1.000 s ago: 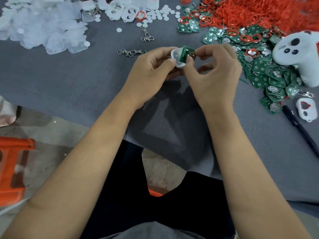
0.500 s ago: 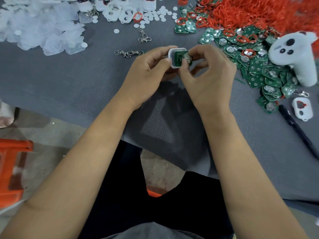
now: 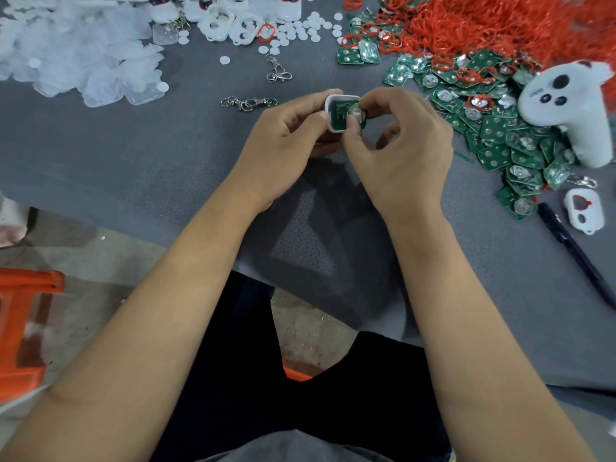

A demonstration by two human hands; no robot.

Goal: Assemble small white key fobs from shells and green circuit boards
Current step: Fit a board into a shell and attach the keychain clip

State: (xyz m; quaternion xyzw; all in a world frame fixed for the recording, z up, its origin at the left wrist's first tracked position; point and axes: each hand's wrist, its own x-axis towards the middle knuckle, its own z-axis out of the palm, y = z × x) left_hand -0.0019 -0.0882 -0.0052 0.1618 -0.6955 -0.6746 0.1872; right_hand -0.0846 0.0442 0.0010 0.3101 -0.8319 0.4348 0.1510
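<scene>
Shell [image 3: 330,110], white, gripped in left hand [image 3: 286,148] above tabletop [image 3: 166,155], right hand [image 3: 396,145] pinching green circuit board [image 3: 340,115] partly into it; seating step, next likely needing firm, even pressing.

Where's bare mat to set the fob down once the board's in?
Bare grey mat lies left of the left hand, below the clear covers and key clasps. More lies near the right forearm, left of the black pen. Crowded: circuit board pile, red rings, white controller.
</scene>
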